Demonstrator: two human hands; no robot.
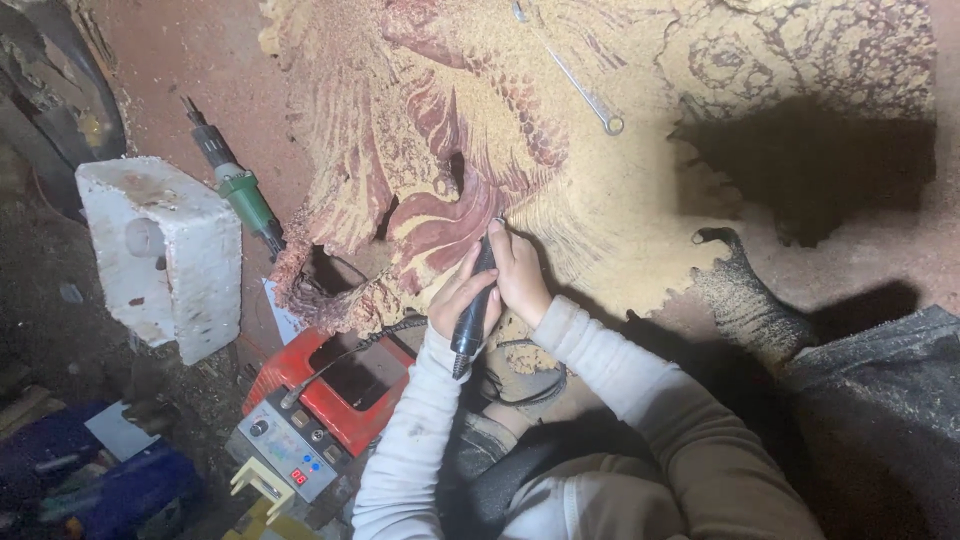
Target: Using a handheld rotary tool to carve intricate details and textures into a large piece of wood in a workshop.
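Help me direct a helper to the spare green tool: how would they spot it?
Start at the big carved wood slab coated in sawdust. By its left edge, above the white foam block, lies the green tool, pointing up-left. Its green body and free-lying pose distinguish it from the black tool gripped in both hands.

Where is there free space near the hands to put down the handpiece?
Free: the dusty carved surface right of both hands, below the wrench. Also the reddish patch at far right. Crowded: lower left, where the red box, control unit, cables and white block sit close together.
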